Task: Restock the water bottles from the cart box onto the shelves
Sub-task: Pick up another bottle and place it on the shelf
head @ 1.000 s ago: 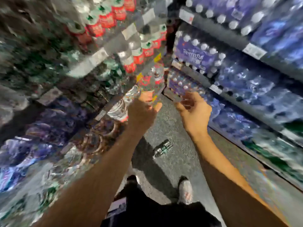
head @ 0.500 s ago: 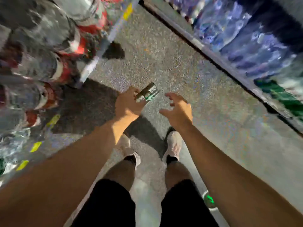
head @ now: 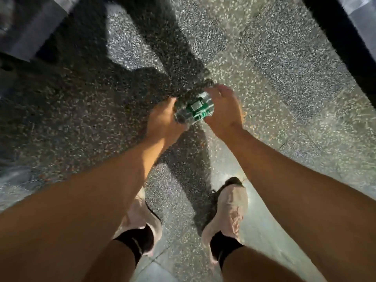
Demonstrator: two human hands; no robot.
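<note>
The floor is speckled grey terrazzo, bright on the right and darkened by shadow across the left and middle. Two pale shoes stand on it, the left shoe partly hidden under a forearm and the right shoe in the light. A bottle with a green label is low over the floor between the hands; whether it touches cannot be told.

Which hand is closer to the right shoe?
Right. The right hand is on the bottle, above the right shoe; the left hand is farther left.
</note>
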